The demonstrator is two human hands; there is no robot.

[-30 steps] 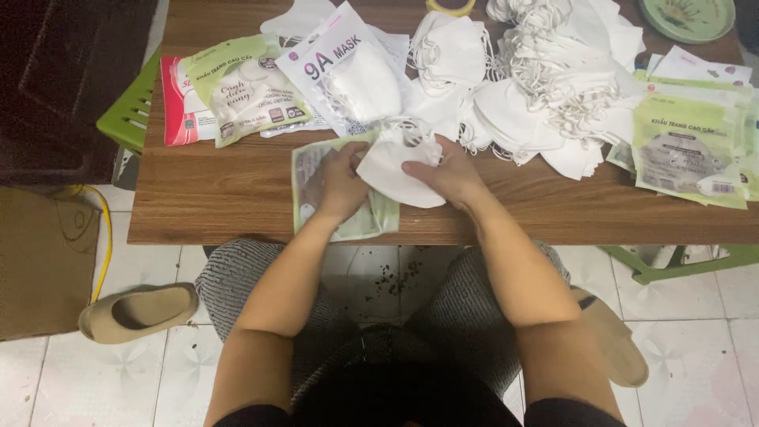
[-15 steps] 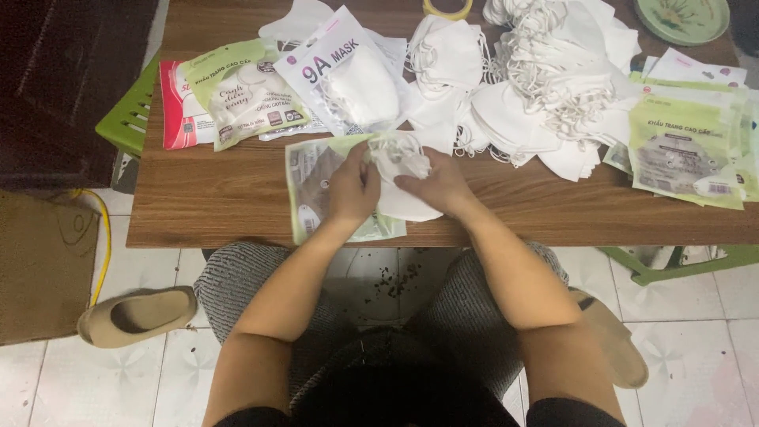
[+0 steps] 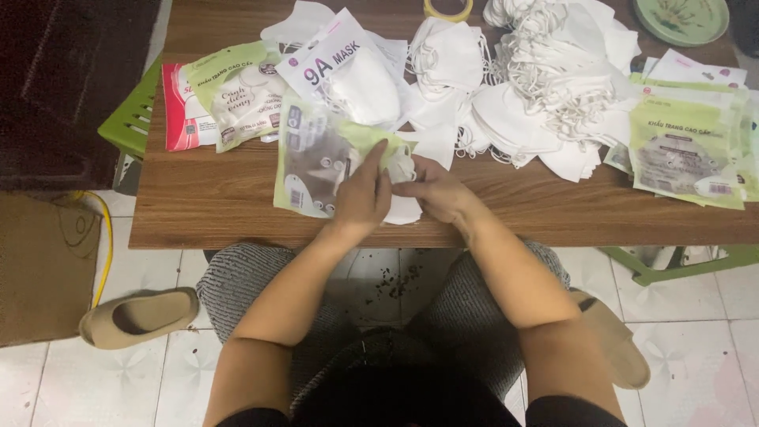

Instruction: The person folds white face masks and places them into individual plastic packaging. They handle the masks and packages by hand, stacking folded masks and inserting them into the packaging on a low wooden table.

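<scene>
Wooden table [image 3: 237, 198] spans the view, w/ most of its far half covered. Biggest heap: loose white masks [image 3: 545, 103] w/ tangled ear loops, upper right, too many to count. Right edge: stack of filled green-and-clear packets [image 3: 684, 150], at least 3, exact no. unclear. Upper left: 3 more packed items, i.e. 1 white-headed mask pack [image 3: 348, 71], 1 green packet [image 3: 237, 91], 1 red-edged pack [image 3: 178, 107] beneath it. Also 1 tape roll [image 3: 447, 8] and 1 green plate [image 3: 681, 17] at far edge. On the floor, 2 tan slippers, 1 left [image 3: 138, 316], 1 right [image 3: 613, 348].

Near front edge, centre: 1 open green pouch [image 3: 316, 162] lying flat, w/ a folded white mask [image 3: 403, 170] at its mouth, partly in.

Left hand [image 3: 362, 194] rests on the pouch, fingers fairly straight, pinching the mouth edge and mask. Right hand [image 3: 439, 190] is curled, fingertips gripping the mask and feeding it in.

Progress, judging by the piles: several packets done, this 1 mid-fill, not sealed; the big loose heap looks like most of the work is left.
</scene>
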